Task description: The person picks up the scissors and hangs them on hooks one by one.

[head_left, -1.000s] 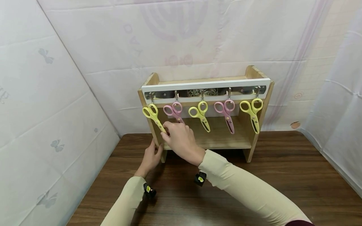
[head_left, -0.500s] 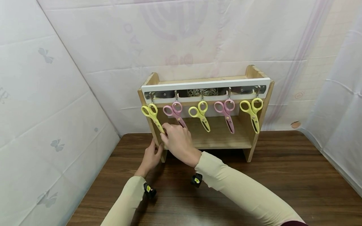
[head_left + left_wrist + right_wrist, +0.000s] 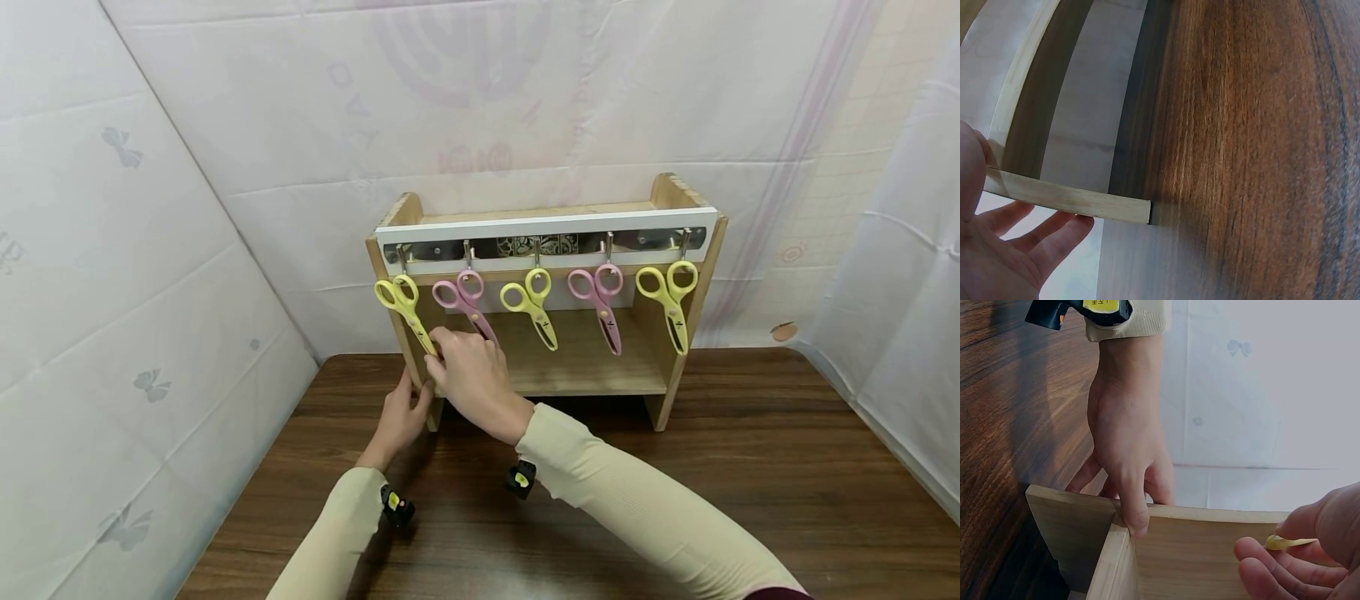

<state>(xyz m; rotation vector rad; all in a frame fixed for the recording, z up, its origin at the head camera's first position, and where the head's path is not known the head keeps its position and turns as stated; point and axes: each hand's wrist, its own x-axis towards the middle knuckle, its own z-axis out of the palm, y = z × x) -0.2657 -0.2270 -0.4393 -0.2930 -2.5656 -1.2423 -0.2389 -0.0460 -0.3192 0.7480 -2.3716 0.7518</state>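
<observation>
Between its thumb and fingers, my right hand (image 3: 476,375) pinches the blade end of the leftmost yellow scissors (image 3: 406,302). Their handle loop hangs at the leftmost hook (image 3: 401,254), and the right wrist view shows the yellow tip (image 3: 1277,542) in the pinch. My left hand (image 3: 401,417) grips the lower left side panel of a small wooden shelf (image 3: 592,371), thumb on the inner side and fingers outside (image 3: 1060,240). Pink scissors (image 3: 463,297) hang just right of the held pair, their lower end partly behind my right hand.
Farther right hang yellow scissors (image 3: 531,304), pink scissors (image 3: 598,302) and another yellow pair (image 3: 667,300), each from its own hook on the white rail (image 3: 555,223). The shelf stands on a dark wooden table (image 3: 750,467), with patterned white sheets (image 3: 315,125) behind and beside it.
Over the first half second my right hand shifts slightly down and left, and the held scissors swing a little left with it. Since then almost nothing moves; my left hand stays put.
</observation>
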